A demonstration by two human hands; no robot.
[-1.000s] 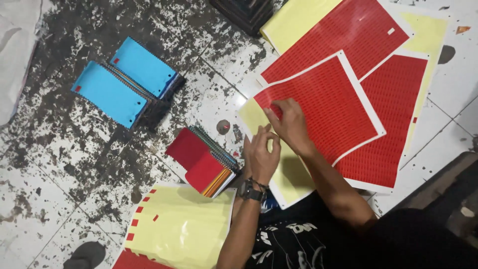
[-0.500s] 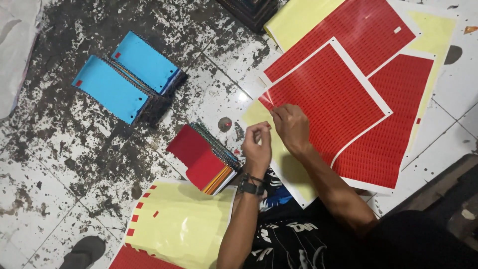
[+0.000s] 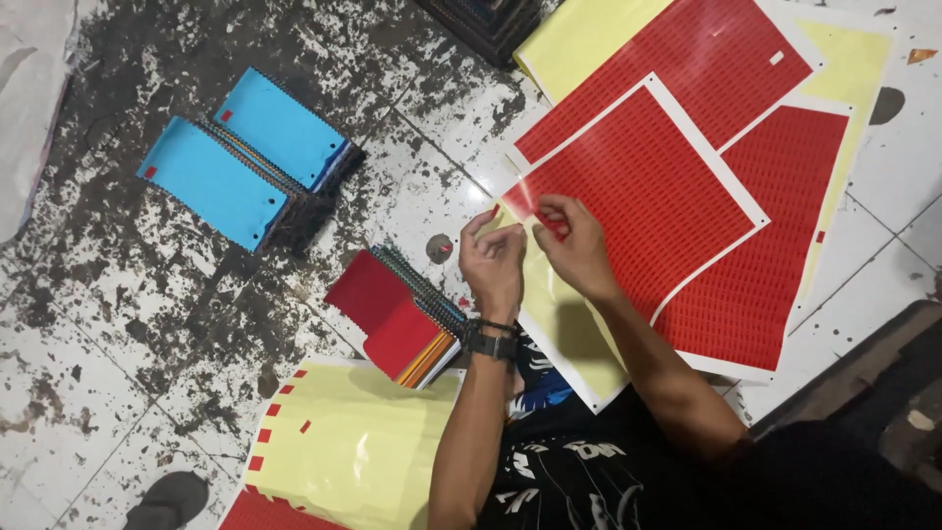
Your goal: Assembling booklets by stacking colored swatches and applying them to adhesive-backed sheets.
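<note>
Your left hand point(image 3: 494, 263) and right hand point(image 3: 574, 245) meet at the near corner of the top red sticker sheet point(image 3: 648, 196), fingers pinched narrow; the right thumb and finger grip a small red sticker point(image 3: 554, 226), and whether the left holds one you cannot tell. Just left lies a red notebook stack point(image 3: 397, 314) on the floor point(image 3: 118, 324). Farther off sit blue notebooks point(image 3: 245, 157).

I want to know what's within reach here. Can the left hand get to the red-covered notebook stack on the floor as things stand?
Probably yes. The left hand is right beside the red-covered notebook stack, with only bare tiled floor between them. Its fingertips are up by the red sticker sheet near the right hand.
</note>
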